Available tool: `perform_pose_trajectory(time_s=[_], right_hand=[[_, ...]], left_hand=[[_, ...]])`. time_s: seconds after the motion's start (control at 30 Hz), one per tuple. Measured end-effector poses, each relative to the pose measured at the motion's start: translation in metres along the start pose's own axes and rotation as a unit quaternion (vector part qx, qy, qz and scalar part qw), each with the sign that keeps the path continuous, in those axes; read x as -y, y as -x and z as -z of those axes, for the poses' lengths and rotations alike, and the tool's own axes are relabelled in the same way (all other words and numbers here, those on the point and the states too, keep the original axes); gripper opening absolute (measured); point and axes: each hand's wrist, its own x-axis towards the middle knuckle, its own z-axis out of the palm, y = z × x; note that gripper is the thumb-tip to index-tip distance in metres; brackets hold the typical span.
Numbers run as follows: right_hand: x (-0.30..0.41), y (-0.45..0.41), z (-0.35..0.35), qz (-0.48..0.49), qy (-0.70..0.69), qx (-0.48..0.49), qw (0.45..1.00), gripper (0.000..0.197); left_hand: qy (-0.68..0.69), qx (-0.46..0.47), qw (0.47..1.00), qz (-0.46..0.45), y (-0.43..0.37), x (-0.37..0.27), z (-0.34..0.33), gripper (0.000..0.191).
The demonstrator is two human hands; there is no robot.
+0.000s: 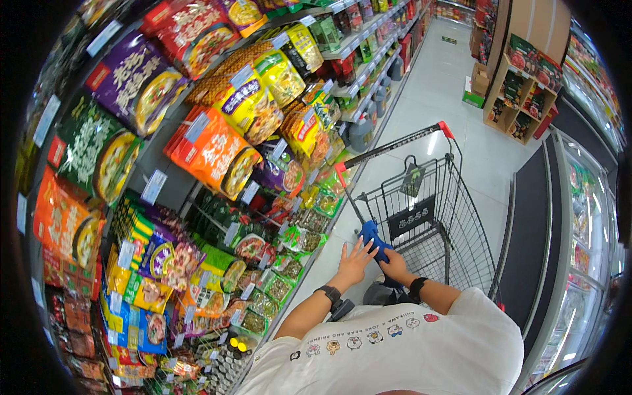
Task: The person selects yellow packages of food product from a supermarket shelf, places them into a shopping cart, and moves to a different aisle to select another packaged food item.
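Observation:
My right hand [395, 265], with a black band at the wrist, grips the lower end of a blue fabric item [374, 238]. What the item is exactly, I cannot tell. My left hand [353, 262], wearing a dark watch, is spread with its fingertips at the near side of the blue fabric; whether they press on it is unclear. Right beside the blue item stands a black wire shopping cart [456, 197]. Its push bar [390, 146] has red end caps, and a dark sign plate [411, 217] is fixed on the wire. No goods show in its basket.
Shelves on my left hold hanging food packets [215, 150] with price tags. Farther along stand grey jugs [362, 132]. A glass-topped freezer [577, 247] lines the right side. Ahead, a wooden display rack [521, 98] and cartons [478, 85] border the tiled aisle [434, 84].

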Motion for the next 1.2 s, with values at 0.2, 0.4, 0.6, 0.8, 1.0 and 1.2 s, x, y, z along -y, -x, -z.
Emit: perform_pose_trajectory(time_s=[0.2,0.4,0.6,0.8,1.0,1.2], right_hand=[[0.008,0.062,-0.018,0.033,0.002,0.080,0.996,0.023],[0.019,0.150,-0.044,0.019,0.062,0.144,0.987,0.026],[0.026,0.216,-0.059,0.014,0.182,0.276,0.944,0.038],[0.025,0.217,-0.028,0.058,0.177,0.353,0.917,0.042],[0.008,0.190,0.002,0.057,0.182,0.290,0.938,0.035],[-0.020,0.150,0.033,0.194,0.218,0.383,0.876,0.033]], left_hand=[[0.055,-0.024,0.998,0.030,0.069,-0.041,-0.016,0.068],[0.081,-0.059,0.991,0.089,0.171,-0.089,-0.054,0.067],[0.127,-0.133,0.979,0.092,0.233,-0.119,-0.086,0.049],[0.118,0.049,0.985,0.115,0.211,-0.139,-0.069,0.031],[0.056,-0.025,0.990,0.129,0.173,-0.155,-0.077,0.034],[0.172,0.038,0.975,0.137,0.132,-0.140,-0.095,0.018]])
